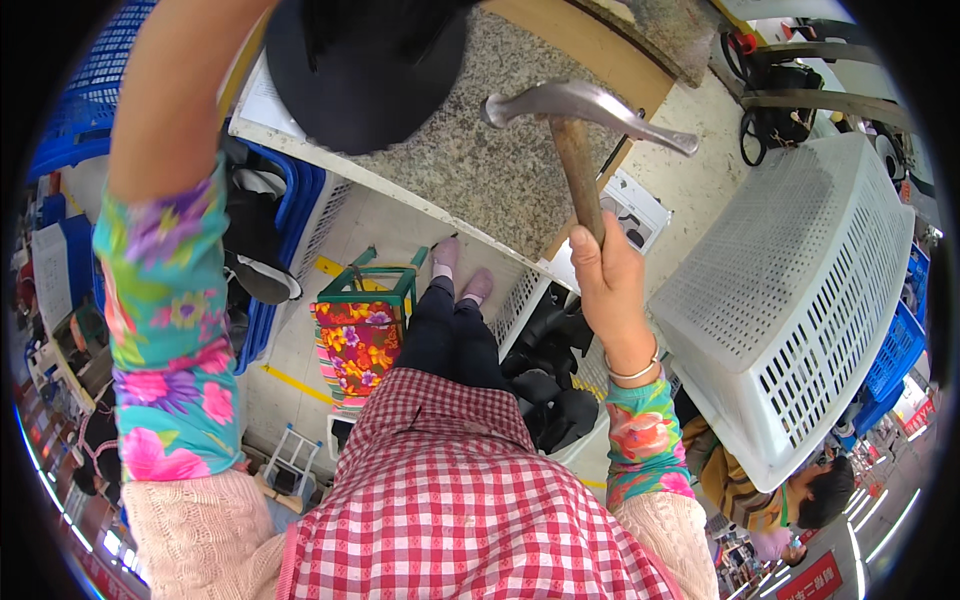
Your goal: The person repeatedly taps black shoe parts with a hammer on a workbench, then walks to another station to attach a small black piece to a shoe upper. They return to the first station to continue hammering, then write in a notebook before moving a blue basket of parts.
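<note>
Your left hand is out of view: the left forearm (170, 100) runs off the upper edge, so whether those fingers are closed or loose cannot be told. A large black rounded thing (370, 85) is cut off at the top too, hiding part of the worktop; it may be a mould or a block, but the dark surface gives little away. Your right hand (610, 285) is wrapped round the wooden handle of the hammer (572, 160), thumb along the shaft, its curved metal head raised in front of the worktop, to the right of the black thing.

Before you, the worktop (510, 165) is speckled grey stone with a wooden strip (645, 70) along its far side. Below it stands a green-framed stool (362, 340) with a flowered cover, on a pale floor (275, 425) marked with yellow lines. Black pieces (550, 385), too heaped to tell apart, fill a bin near your legs. A white perforated crate (790, 260) sits at right, partly hiding a person in a striped top (745, 490). Toward the rim, the room blurs into small shapes and strip lights.
</note>
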Tool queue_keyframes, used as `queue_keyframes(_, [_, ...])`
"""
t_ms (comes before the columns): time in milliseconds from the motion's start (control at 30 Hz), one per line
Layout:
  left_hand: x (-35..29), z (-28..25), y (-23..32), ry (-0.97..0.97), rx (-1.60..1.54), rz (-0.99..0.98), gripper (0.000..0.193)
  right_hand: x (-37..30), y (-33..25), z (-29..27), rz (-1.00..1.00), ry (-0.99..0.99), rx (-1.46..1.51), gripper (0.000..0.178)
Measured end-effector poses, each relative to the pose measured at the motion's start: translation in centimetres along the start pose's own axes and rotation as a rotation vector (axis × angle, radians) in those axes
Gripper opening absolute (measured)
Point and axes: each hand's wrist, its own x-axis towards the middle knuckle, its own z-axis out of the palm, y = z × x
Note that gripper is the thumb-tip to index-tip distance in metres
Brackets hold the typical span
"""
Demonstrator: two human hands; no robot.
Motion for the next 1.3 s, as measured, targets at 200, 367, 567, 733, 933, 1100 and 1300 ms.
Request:
queue_keyframes(200, [1.3, 7.5, 8.1, -0.66, -0.507, 0.237, 0.028, 1.6, 0.0, 0.4, -0.033, 0.097, -0.245, 0.031])
queue_keyframes(367, [-3.9, 12.1, 4.2, -0.643, -1.344, 0.02, 0.062, 3.7, 4.0, 1.9, 0.013, 0.107, -0.295, 0.036])
queue_keyframes(567, [-8.2, 12.7, 2.0, -0.518, -0.63, 0.313, 0.1, 5.6, 6.2, 2.8, 0.004, 0.144, -0.332, 0.038])
queue_keyframes(733, [-8.3, 14.4, 5.4, -0.477, -0.224, 0.061, 0.098, 7.5, 6.3, 3.2, 0.042, 0.144, -0.389, 0.038])
queue_keyframes(933, [-8.0, 15.1, 7.3, -0.123, -0.085, 0.207, 0.051, 9.0, 7.0, 4.0, 0.071, 0.078, -0.508, 0.038])
queue_keyframes(1100, [-11.3, 14.0, 9.8, -0.305, -0.068, 0.094, 0.063, 8.8, 7.4, 4.6, 0.078, 0.075, -0.529, 0.037])
queue_keyframes(1300, [-15.4, 13.8, 11.5, -0.56, -0.356, -0.478, 0.098, 9.1, 7.6, 4.5, 0.026, 0.076, -0.549, 0.034])
